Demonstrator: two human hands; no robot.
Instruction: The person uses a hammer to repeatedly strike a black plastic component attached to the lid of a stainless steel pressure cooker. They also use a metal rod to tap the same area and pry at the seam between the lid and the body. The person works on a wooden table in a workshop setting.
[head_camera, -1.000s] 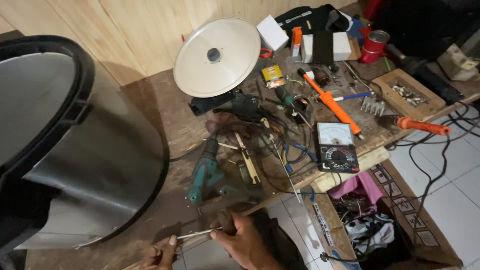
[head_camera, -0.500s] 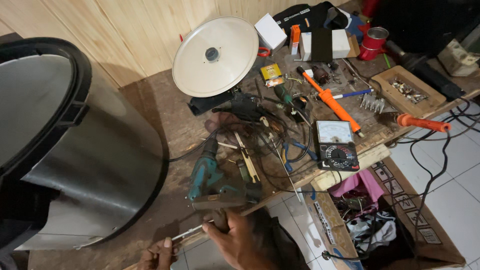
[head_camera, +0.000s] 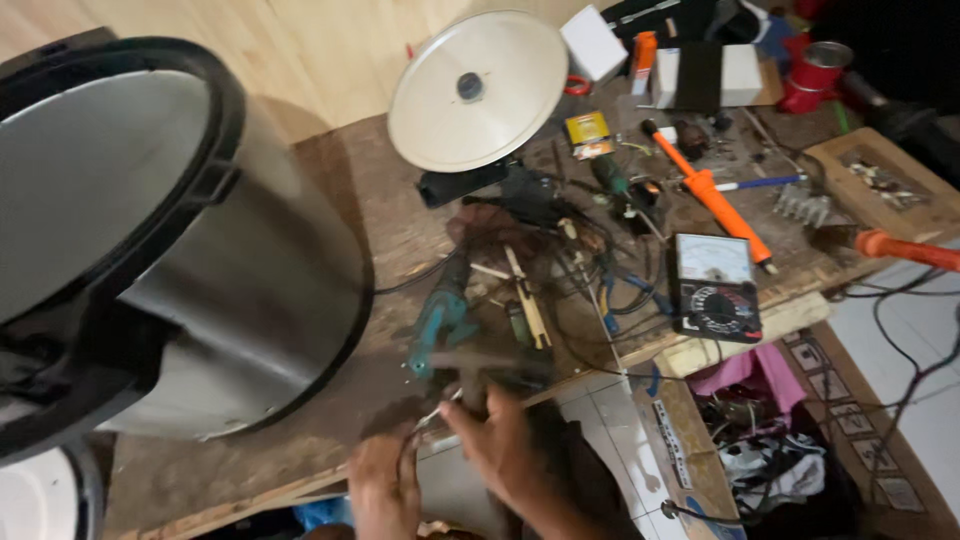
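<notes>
You're pinching a thin metal strip (head_camera: 437, 413) between both hands at the bench's (head_camera: 340, 200) front edge: left hand (head_camera: 385, 490) gripping its lower end, right hand (head_camera: 495, 440) clenched on the upper (blurred, so the grip's unclear). The big steel cooker body (head_camera: 240, 300) is lying untouched beside you, with the multimeter (head_camera: 715, 288) waiting unused.

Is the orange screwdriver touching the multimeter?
Cannot tell. In the head view the orange screwdriver runs past the top right corner of the multimeter, with no clear gap or contact.
</notes>
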